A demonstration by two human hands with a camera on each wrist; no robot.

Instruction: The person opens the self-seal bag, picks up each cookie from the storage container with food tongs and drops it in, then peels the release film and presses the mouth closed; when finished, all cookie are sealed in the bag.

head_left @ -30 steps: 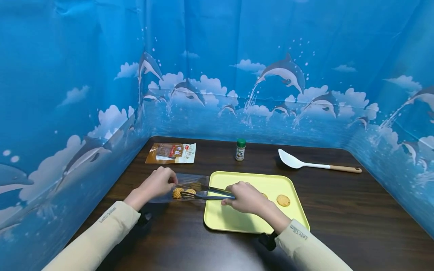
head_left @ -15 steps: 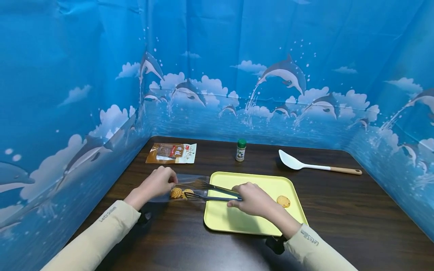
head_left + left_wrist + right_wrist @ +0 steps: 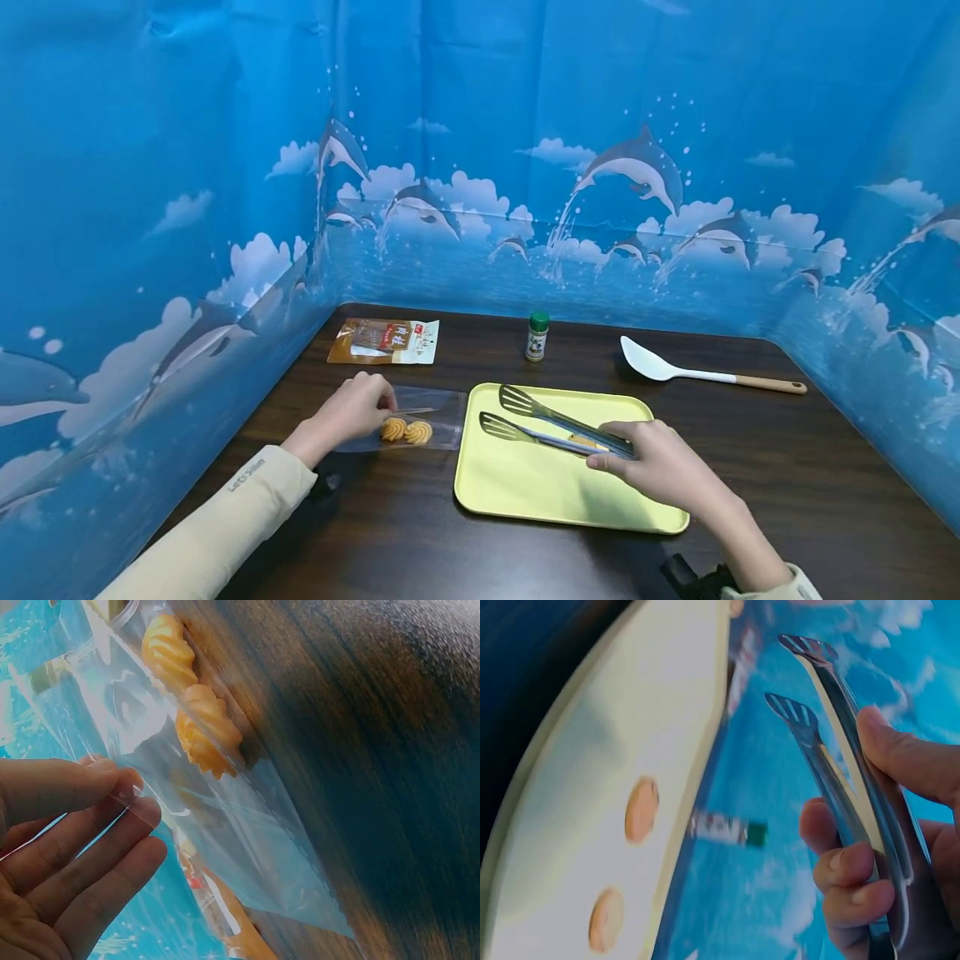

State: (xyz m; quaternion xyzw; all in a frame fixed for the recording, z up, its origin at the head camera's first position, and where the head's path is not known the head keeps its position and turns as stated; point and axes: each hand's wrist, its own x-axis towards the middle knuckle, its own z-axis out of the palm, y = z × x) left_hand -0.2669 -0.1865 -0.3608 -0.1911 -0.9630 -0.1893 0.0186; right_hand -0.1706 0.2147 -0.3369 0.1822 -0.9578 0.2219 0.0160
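My left hand (image 3: 352, 414) pinches the edge of a clear plastic bag (image 3: 255, 847) between thumb and fingers. Two swirled cookies (image 3: 417, 432) lie inside it, close together, and the bag's far end reaches the tray's left rim. My right hand (image 3: 667, 462) grips metal tongs (image 3: 577, 427) over the yellow tray (image 3: 525, 496). Their slotted heads (image 3: 791, 712) stand apart with nothing between them. Two flat round cookies (image 3: 641, 810) show on the tray in the right wrist view; in the head view the tongs and hand largely cover them.
At the back left lies a brown-and-white snack pouch (image 3: 384, 341). A small green-capped bottle (image 3: 536, 337) stands behind the tray. A white ladle-like spoon with a wooden handle (image 3: 708, 375) lies back right. A dolphin-printed blue curtain (image 3: 480, 167) encloses the dark table.
The tongs have come out of the bag and moved right, over the tray, with my right hand. My left hand keeps its hold, and both swirled cookies are still in the bag.
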